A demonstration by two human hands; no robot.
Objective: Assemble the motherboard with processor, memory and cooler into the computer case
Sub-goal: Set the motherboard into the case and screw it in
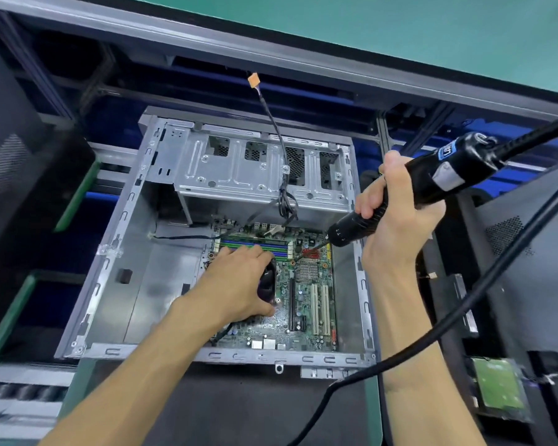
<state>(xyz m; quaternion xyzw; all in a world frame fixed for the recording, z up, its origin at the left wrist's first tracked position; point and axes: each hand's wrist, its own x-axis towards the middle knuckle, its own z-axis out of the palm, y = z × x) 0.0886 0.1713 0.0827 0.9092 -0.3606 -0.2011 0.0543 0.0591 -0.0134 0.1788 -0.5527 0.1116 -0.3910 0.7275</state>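
Board lies inside case. My left hand cups the cooler; my right hand grips the driver. Board judged stiff but fragile: hold by cooler or edges.

green motherboard, silver case, black screwdriver, orange connector
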